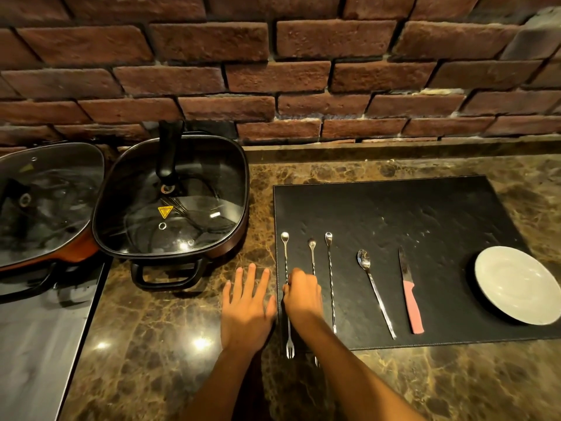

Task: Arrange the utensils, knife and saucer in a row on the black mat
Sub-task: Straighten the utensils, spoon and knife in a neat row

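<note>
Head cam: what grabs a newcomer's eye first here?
The black mat on the marble counter, with its row: three long twisted bar spoons at the left, then a spoon, a pink-handled knife and a white saucer at the right edge. Next, the hands: the right hand pinches the leftmost bar spoon, and the left hand lies flat on the counter. Two glass-lidded square pans sit far left.

The left hand (246, 305) lies flat, fingers spread, at lower centre. Just right of it, the right hand (303, 294) is curled, knuckles up.
</note>
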`<state>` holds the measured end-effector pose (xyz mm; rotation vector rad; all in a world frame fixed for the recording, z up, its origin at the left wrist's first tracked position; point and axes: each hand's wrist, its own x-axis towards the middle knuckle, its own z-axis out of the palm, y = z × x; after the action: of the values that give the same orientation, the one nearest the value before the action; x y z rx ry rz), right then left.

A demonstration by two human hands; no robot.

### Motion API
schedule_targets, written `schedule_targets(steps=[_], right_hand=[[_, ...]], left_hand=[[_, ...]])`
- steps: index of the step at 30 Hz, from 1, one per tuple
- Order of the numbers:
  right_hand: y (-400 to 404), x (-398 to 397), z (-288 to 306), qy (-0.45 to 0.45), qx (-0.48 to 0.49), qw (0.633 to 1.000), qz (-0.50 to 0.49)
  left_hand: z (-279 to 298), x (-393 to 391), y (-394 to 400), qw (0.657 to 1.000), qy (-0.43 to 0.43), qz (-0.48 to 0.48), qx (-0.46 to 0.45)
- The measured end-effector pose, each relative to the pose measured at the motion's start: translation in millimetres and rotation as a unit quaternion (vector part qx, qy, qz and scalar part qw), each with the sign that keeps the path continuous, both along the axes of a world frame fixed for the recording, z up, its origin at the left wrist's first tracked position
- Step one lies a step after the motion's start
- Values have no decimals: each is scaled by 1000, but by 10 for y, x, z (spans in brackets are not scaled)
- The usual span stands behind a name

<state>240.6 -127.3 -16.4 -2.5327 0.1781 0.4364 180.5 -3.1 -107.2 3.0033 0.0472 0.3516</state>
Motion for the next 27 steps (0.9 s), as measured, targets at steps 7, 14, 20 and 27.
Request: schedule_targets(steps=[7, 14, 20, 27], right_hand=[[-13, 29, -39, -8, 8, 1000, -1], [-12, 37, -69, -18, 15, 1000, -8], [-33, 61, -72, -27, 32, 999, -22], [-38, 87, -75, -23, 33, 999, -19]], left_hand=[[47, 5, -11, 1000, -3, -1, 5], [64, 3, -13, 1000, -1, -1, 5], [87, -4, -17, 1000, -1, 0, 7], [93, 4, -23, 1000, -1, 1, 7]])
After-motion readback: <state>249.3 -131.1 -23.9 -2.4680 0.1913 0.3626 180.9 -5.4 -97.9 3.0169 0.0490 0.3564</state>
